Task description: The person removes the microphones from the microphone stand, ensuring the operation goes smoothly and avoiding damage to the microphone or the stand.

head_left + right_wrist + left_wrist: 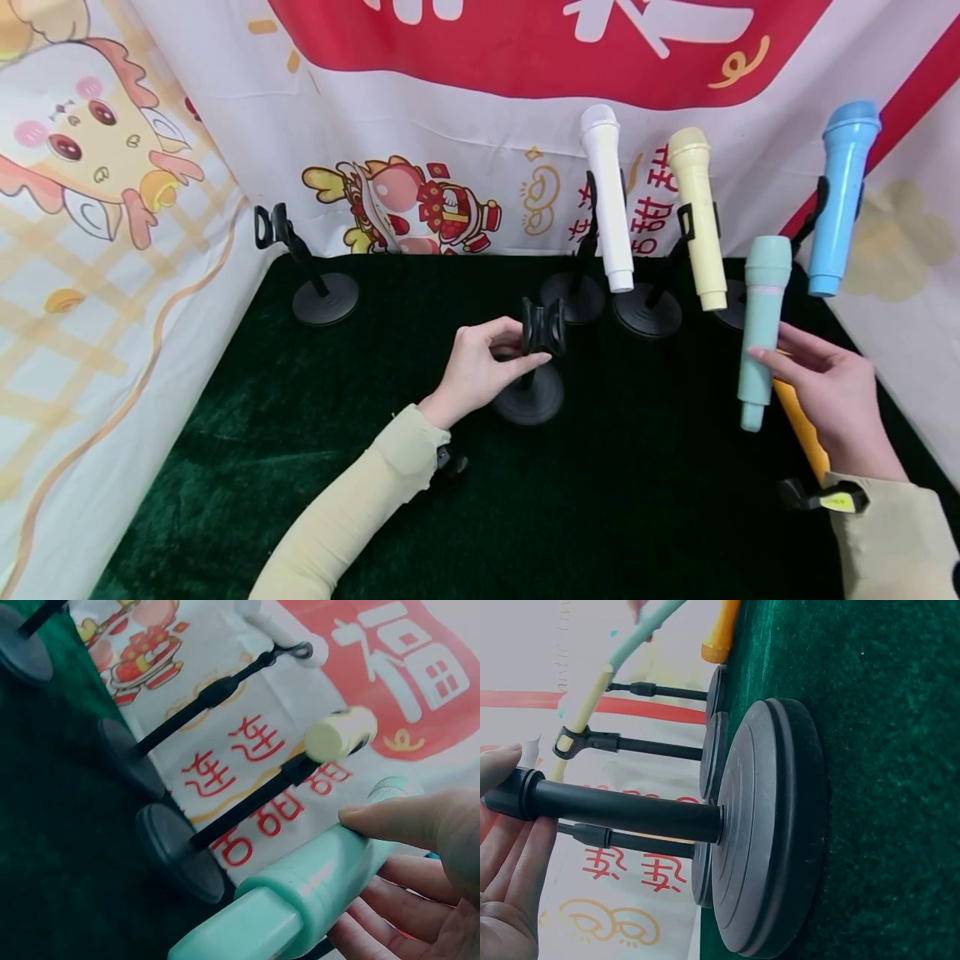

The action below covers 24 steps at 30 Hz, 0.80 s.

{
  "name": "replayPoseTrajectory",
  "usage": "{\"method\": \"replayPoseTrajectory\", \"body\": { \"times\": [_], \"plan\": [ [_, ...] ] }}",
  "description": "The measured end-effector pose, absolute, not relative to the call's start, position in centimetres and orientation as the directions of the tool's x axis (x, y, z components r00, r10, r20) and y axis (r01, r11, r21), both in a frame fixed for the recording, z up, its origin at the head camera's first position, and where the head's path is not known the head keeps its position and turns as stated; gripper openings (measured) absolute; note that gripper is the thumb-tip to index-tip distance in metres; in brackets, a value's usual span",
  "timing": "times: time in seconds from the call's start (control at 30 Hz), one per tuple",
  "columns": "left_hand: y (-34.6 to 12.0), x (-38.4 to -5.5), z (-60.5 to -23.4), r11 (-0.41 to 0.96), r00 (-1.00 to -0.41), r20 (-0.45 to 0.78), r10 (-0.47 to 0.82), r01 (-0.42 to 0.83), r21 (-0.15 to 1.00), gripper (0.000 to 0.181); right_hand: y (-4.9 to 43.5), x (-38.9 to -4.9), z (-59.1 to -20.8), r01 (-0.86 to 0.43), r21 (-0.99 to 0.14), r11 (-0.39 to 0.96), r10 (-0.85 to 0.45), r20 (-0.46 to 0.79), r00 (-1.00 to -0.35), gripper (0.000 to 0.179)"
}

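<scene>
In the head view my left hand (480, 367) grips the upper part of a black microphone stand (531, 396), whose round base rests on the dark green cloth. The left wrist view shows the thumb and fingers around the top of its pole (630, 810). My right hand (836, 392) holds a mint green microphone (763, 333) in the air at the right, its head upward. In the right wrist view the thumb lies along one side of that microphone (330, 877), fingers on the other. The clip on the left hand's stand holds nothing.
Behind stand a white microphone (609, 200), a yellow microphone (699, 221) and a blue microphone (843, 200), each in a black stand. Another stand (326, 298) with a bare clip is at the back left. An orange microphone (801, 425) lies partly behind my right hand.
</scene>
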<state>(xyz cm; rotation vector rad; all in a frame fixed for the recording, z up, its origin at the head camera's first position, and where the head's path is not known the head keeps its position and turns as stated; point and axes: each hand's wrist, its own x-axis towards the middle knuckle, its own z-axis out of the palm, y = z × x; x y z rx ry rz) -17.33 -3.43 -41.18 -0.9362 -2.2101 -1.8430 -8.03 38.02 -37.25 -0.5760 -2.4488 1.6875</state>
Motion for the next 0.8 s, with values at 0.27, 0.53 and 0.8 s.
{"method": "replayPoseTrajectory", "body": {
  "times": [0.27,0.53,0.8],
  "plan": [
    [-3.4,-17.3,-41.1,0.075,-0.796,0.466,0.385,0.53,0.844,0.017,39.1,-7.7,-39.3,0.348,-0.825,0.446,0.343,-0.201,-0.918,0.081],
    [-3.5,-17.3,-41.1,0.08,-0.802,0.457,0.385,0.522,0.849,0.018,39.6,-7.1,-41.0,0.352,-0.803,0.481,0.31,-0.22,-0.925,0.087],
    [-3.5,-17.3,-41.1,0.082,-0.803,0.455,0.386,0.521,0.85,0.018,40.1,-6.4,-41.8,0.367,-0.758,0.539,0.281,-0.25,-0.927,0.086]
  ]
}}
